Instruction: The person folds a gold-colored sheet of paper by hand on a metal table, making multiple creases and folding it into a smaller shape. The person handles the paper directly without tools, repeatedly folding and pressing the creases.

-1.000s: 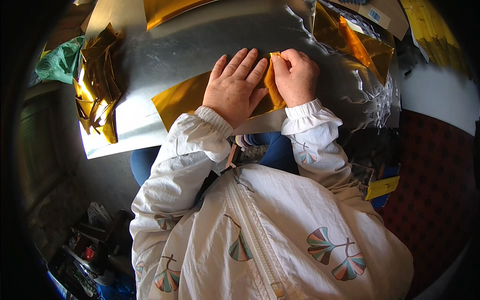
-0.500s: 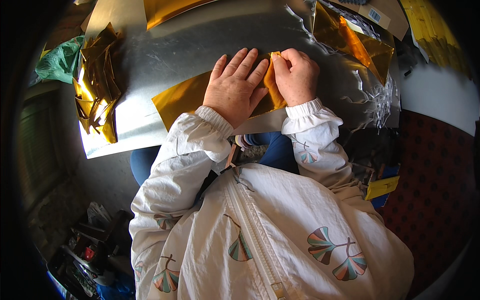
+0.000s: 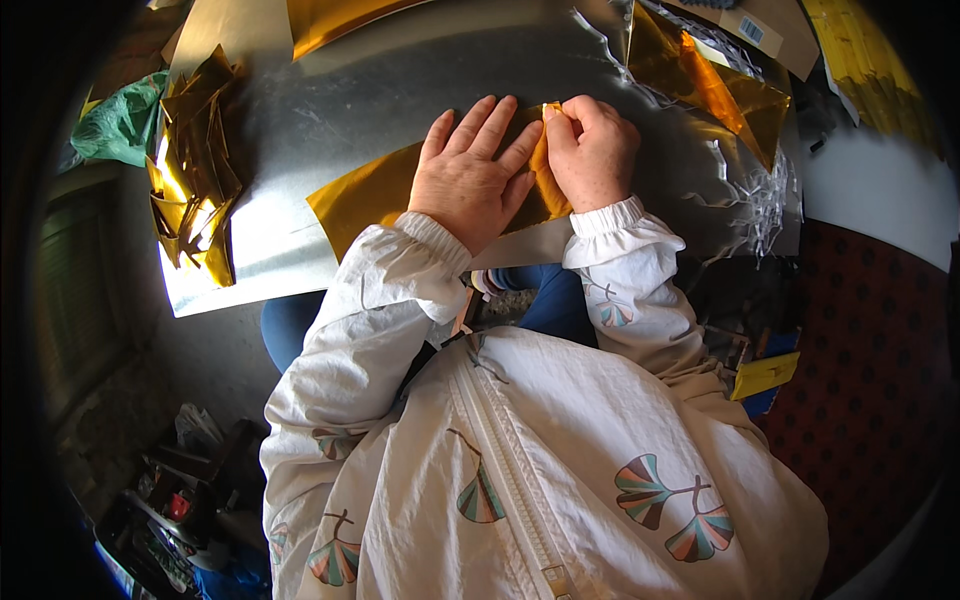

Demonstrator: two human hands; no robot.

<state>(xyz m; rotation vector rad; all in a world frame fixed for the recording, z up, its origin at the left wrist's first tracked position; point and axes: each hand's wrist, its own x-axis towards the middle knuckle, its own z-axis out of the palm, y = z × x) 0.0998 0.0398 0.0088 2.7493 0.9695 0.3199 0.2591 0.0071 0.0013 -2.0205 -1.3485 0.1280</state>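
A gold foil sheet lies on the shiny metal-topped table in front of me. My left hand rests flat across its middle, fingers stretched out and pointing away from me. At the sheet's right end my right hand is closed, thumb and fingers pinching the far right corner. Between the two hands the foil bends and catches orange light. The parts of the sheet beneath my palm and behind my right fist are hidden.
Folded gold foil pieces are heaped at the table's left, beside a green plastic bag. Another gold sheet lies at the far edge. At the right are a folded gold piece, silvery shreds and a cardboard box.
My left hand and the left end of the foil sheet have shifted very slightly to the right. My right hand keeps its pinch almost in the same place.
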